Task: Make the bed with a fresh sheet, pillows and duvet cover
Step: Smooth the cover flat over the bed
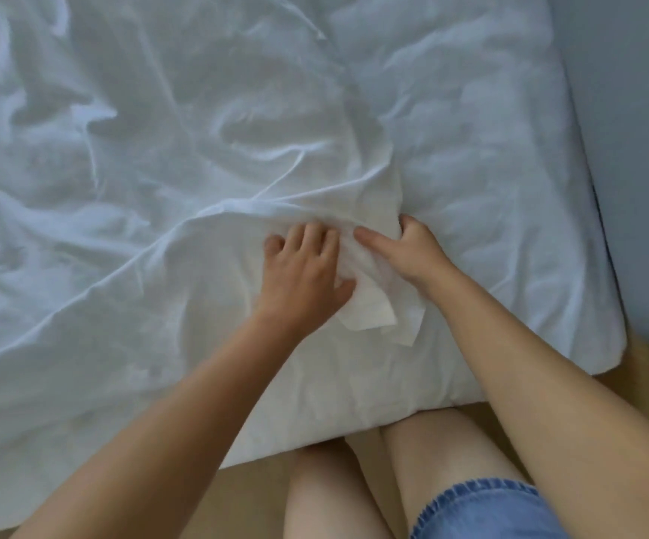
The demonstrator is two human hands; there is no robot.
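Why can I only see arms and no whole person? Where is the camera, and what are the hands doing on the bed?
There is no machine here, only a person. The camera sits on their head and looks down, so you see what they see: their own arms, bare legs and blue shorts. In front of them is a bed, beside a grey wall and on a wooden floor. A crumpled white cloth lies over the bed. I cannot tell whether it is the sheet or the duvet cover. The left hand and the right hand are close together, and both grip a bunched corner of that cloth, near the bed edge closest to the person.
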